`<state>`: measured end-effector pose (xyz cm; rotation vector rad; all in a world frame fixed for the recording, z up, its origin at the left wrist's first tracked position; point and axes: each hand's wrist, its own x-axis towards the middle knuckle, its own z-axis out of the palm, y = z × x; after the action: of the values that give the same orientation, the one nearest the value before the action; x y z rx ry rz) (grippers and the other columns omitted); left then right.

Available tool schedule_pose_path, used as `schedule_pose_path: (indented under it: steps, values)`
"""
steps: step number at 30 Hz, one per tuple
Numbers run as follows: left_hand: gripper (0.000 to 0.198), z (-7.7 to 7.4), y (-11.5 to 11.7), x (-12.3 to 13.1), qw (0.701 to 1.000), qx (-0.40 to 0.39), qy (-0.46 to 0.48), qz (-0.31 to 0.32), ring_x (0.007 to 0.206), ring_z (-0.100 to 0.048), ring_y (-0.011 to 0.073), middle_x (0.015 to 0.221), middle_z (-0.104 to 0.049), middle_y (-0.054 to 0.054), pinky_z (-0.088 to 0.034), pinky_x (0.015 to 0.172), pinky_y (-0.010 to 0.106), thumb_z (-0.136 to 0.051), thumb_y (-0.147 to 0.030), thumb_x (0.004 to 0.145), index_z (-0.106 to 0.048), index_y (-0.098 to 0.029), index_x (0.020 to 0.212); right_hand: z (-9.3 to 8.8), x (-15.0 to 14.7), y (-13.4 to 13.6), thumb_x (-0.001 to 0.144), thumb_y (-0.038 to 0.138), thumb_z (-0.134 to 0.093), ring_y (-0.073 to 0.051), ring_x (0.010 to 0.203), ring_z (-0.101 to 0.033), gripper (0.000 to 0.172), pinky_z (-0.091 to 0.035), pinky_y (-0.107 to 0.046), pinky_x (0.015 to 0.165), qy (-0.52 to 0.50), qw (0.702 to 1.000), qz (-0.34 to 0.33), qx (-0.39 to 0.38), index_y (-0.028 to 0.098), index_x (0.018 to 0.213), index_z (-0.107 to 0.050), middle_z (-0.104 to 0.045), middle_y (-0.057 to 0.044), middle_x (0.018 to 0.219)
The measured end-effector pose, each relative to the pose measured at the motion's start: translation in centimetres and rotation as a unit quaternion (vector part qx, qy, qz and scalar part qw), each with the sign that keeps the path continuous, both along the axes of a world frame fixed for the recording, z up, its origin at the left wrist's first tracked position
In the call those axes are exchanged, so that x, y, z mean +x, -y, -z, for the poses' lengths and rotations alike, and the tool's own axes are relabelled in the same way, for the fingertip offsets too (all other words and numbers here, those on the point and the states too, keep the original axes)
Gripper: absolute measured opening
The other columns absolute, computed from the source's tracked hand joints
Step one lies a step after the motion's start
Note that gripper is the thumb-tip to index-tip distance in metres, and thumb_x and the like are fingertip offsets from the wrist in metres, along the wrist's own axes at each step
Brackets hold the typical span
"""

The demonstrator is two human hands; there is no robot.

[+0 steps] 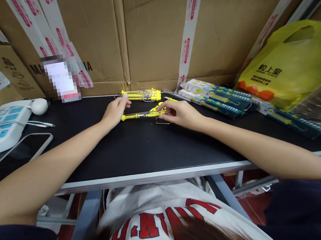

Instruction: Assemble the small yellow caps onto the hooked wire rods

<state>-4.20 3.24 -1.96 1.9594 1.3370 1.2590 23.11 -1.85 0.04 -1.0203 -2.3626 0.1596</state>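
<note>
Two groups of slim yellow, tube-shaped tools with metal wire parts lie on the black table. The rear bundle [145, 94] holds several of them side by side. My left hand [116, 110] is at the left end of this bundle, its fingertips drawn together on it. In front lies another yellow tube tool [139, 116], roughly parallel to the table edge. My right hand [182, 112] pinches its right end between thumb and fingers. A thin wire loop [163, 121] sticks out below that end. The right fingers partly cover the yellow parts there.
Printed packages [222, 99] with yellow tools pictured lie at right, beside a yellow plastic bag [292, 59]. At left are a power strip [14, 127] with cables and a dark-screened phone [14, 156]. Tall cardboard boxes [150, 26] stand behind; a blurred lit screen [61, 77] leans there.
</note>
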Motion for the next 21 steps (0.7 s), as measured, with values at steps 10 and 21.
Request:
schedule_pose_path:
  steps: [10,21]
  values:
    - [0.079,0.3,-0.3,-0.3,0.993,-0.052,0.105,0.006,0.107,-0.065,0.0232,0.114,-0.069,0.015,-0.052,0.087,0.037,-0.015,-0.081,0.089,-0.061,-0.019,0.106,0.2,-0.3,0.2,0.085,0.032,-0.066,-0.013,0.059,-0.050,0.024,-0.036,-0.025,0.060,0.013,1.000,0.019,-0.014,0.020,0.105,-0.067,-0.059,0.001,0.068]
    - [0.051,-0.7,2.2,1.2,0.980,0.007,-0.044,0.193,0.094,-0.065,0.0194,0.099,-0.071,0.007,-0.049,0.091,0.038,-0.077,-0.054,0.069,-0.067,-0.016,0.103,-0.1,-0.1,0.3,0.084,0.031,-0.066,-0.013,0.060,-0.046,0.023,-0.036,-0.026,0.060,-0.044,0.999,-0.009,-0.009,0.021,0.103,-0.057,-0.050,0.003,0.069]
